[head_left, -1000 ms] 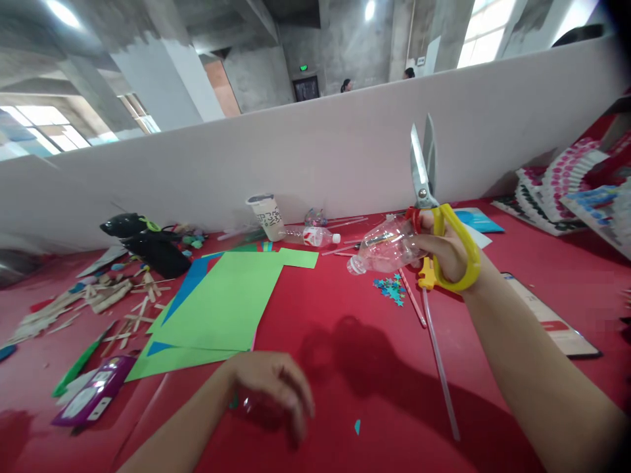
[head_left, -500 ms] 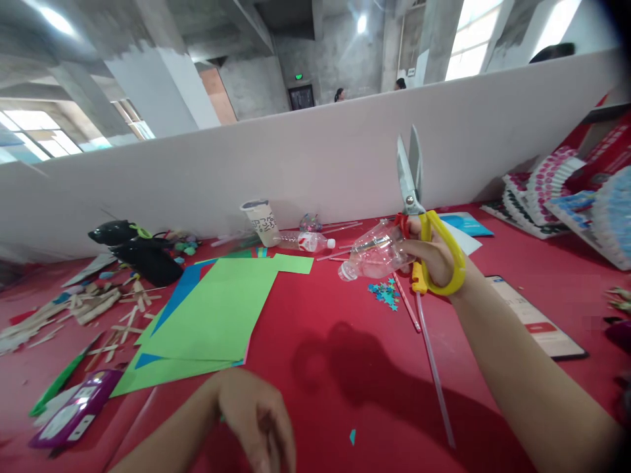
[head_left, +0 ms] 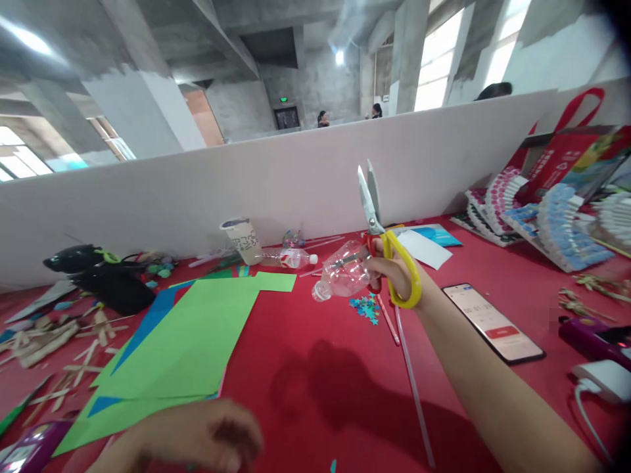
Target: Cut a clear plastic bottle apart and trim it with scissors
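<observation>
Head view: the bare left hand (head_left: 211, 430) has shifted farther into the lower left, curled fingers blurred, grasp unclear, leaving the right hand (head_left: 394, 272), right of centre, wrapped around yellow-handled steel scissors (head_left: 373, 225) and a clear plastic bottle (head_left: 345, 269).

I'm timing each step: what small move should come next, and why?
Perhaps bring the left hand over to steady the clear plastic bottle: the right hand holds both it and the scissors, whose blades point upward.
</observation>
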Motion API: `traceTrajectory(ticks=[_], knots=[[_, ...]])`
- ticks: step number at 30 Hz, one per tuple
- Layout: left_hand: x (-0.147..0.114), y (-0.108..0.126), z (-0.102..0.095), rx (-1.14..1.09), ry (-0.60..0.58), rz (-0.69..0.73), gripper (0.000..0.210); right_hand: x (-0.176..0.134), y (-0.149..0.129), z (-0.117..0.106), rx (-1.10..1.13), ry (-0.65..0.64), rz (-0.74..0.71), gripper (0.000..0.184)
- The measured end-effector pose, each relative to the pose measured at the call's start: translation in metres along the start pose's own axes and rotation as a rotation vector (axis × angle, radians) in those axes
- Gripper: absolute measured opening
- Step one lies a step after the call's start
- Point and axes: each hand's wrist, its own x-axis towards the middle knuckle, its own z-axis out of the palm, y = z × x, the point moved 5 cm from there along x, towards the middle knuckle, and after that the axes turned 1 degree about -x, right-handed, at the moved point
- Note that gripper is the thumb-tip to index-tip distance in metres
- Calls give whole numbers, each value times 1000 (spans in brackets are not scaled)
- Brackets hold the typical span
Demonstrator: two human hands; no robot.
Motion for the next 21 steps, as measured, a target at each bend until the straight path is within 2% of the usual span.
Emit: traceTrajectory(ticks=[1, 3, 5, 6, 7, 10, 11, 13, 16, 21], knots=[[6, 19, -9, 8, 96, 90, 38, 0, 1, 2, -24, -4, 20, 18], [19, 61, -31, 20, 412, 242, 36, 0, 2, 7, -80, -4, 64, 16], [27, 104, -44, 106, 685, 401, 52, -1, 4, 10, -143, 16, 101, 17], [31, 124, -45, 193, 795, 467, 62, -1, 5, 11, -176, 33, 115, 18], [35, 142, -43, 276, 857, 518, 72, -2, 6, 12, -209, 51, 126, 19], [54, 175, -29, 402, 880, 552, 83, -3, 7, 14, -279, 92, 141, 16], [59, 183, -24, 420, 882, 595, 82, -3, 7, 14, -287, 102, 140, 14], [66, 191, -22, 419, 970, 682, 73, -3, 6, 13, -275, 120, 124, 12], [78, 188, -27, 345, 982, 723, 64, -2, 2, 12, -187, 104, 64, 17], [84, 175, -44, -5, 802, 799, 57, -2, 2, 15, 24, -47, -28, 39]])
